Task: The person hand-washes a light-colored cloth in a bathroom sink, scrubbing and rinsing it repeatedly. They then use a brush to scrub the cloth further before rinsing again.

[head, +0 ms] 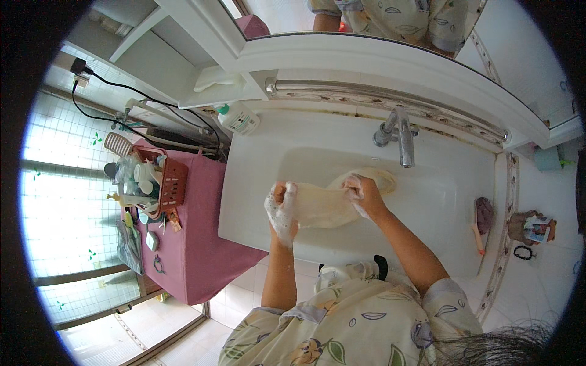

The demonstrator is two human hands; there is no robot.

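Observation:
A wet cream-coloured cloth (322, 206) is stretched between my two hands above the basin of a white sink (256, 219). My left hand (281, 208), thickly coated in soap foam, grips its left end. Foam also covers the fingers of my right hand (361, 194), which pinches the cloth's upper right part. More pale fabric (384, 180) lies bunched in the basin behind my right hand; whether it is the same piece I cannot tell. The chrome faucet (405, 142) stands behind and to the right, with no water seen running from it.
A pump bottle (239, 119) with a green top stands at the sink's back left corner. On the left, a red plastic basket (174, 187) of toiletries sits on a pink-covered table (201, 251). A brush (478, 238) and a dark cloth (484, 215) lie on the right ledge.

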